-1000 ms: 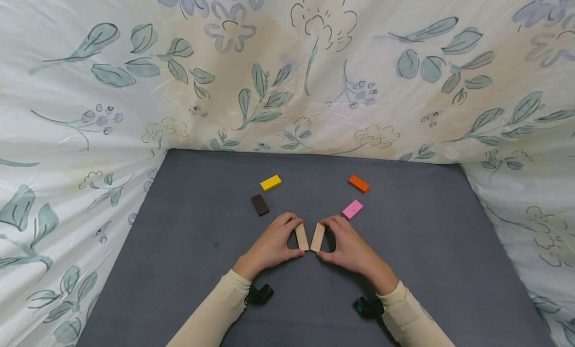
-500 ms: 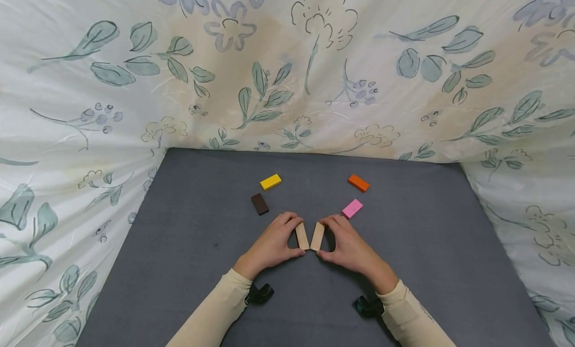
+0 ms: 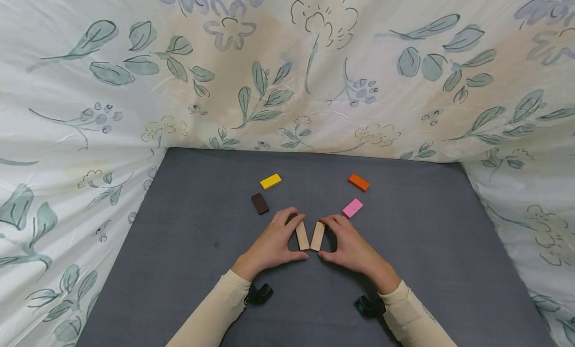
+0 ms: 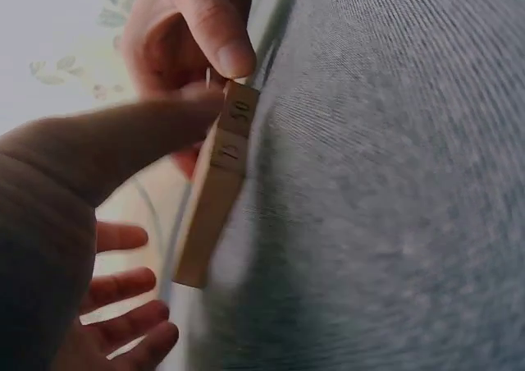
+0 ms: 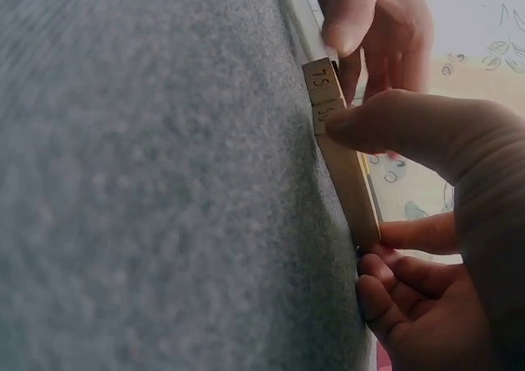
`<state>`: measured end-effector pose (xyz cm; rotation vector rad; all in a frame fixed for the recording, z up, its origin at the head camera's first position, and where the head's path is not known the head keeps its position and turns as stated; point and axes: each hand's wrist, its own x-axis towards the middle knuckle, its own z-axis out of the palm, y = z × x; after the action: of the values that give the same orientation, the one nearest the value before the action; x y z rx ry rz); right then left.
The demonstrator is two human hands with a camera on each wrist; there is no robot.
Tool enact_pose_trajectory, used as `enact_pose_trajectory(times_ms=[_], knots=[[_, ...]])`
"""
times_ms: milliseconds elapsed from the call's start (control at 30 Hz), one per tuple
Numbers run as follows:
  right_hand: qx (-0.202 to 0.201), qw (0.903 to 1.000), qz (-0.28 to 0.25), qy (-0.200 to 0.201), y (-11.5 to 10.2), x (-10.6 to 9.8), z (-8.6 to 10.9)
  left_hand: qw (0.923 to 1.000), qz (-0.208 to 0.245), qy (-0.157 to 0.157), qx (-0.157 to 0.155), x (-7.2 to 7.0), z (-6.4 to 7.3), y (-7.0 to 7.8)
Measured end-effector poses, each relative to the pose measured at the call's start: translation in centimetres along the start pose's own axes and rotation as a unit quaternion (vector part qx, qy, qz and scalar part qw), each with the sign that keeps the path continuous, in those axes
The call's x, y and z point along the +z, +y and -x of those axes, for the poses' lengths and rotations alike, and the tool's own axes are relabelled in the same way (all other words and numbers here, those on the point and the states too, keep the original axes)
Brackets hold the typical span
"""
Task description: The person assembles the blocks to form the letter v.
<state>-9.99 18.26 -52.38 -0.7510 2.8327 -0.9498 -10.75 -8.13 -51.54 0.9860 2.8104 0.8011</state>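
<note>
Two plain wooden blocks lie on the grey cloth in a narrow V, near ends together. Beside the left wooden block (image 3: 302,236) my left hand (image 3: 274,242) is loosened. In the left wrist view its fingers (image 4: 123,290) are spread apart from that block (image 4: 210,215), its thumb near the end stamped 75. My right hand (image 3: 352,244) holds the right wooden block (image 3: 317,236) lengthwise. The right wrist view shows the thumb on that block's (image 5: 353,190) end, stamped 50, and a fingertip at its far end.
Beyond the hands lie a dark brown block (image 3: 260,204) and a yellow block (image 3: 271,181) on the left. To the right are a pink block (image 3: 352,208) and an orange block (image 3: 359,182). A floral curtain (image 3: 287,102) borders the grey cloth (image 3: 179,227).
My left thumb and fingers have spread away from the left wooden block's ends. Both wooden blocks stay in place, and the right hand has barely shifted.
</note>
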Motion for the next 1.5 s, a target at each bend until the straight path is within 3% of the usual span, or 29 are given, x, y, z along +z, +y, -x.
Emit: enact_pose_trajectory(times_ms=[200,333,600,1100,1333,1500], knots=[[-0.004,0.9997,-0.021,-0.008,0.0,-0.5,0.4,0.9931,-0.082,-0.017,0.082,-0.4,1.3,2.7],[-0.002,0.9997,-0.022,-0.009,0.2,-0.6,0.4,0.9833,-0.139,-0.046,0.108,0.3,2.3,4.4],[0.001,0.9999,-0.015,-0.009,0.3,-0.5,0.3,0.9783,-0.176,-0.066,0.086,1.8,3.0,5.0],[-0.008,0.9993,-0.034,-0.011,0.1,-0.6,0.4,0.9692,-0.223,-0.068,0.079,2.4,3.4,4.9],[-0.018,0.9978,-0.044,0.046,0.6,-1.9,0.7,0.9724,-0.208,-0.07,0.08,2.7,3.2,4.8],[0.019,0.9953,-0.016,0.094,1.1,-3.4,0.7,0.9721,-0.209,-0.067,0.084,2.7,3.2,4.8]])
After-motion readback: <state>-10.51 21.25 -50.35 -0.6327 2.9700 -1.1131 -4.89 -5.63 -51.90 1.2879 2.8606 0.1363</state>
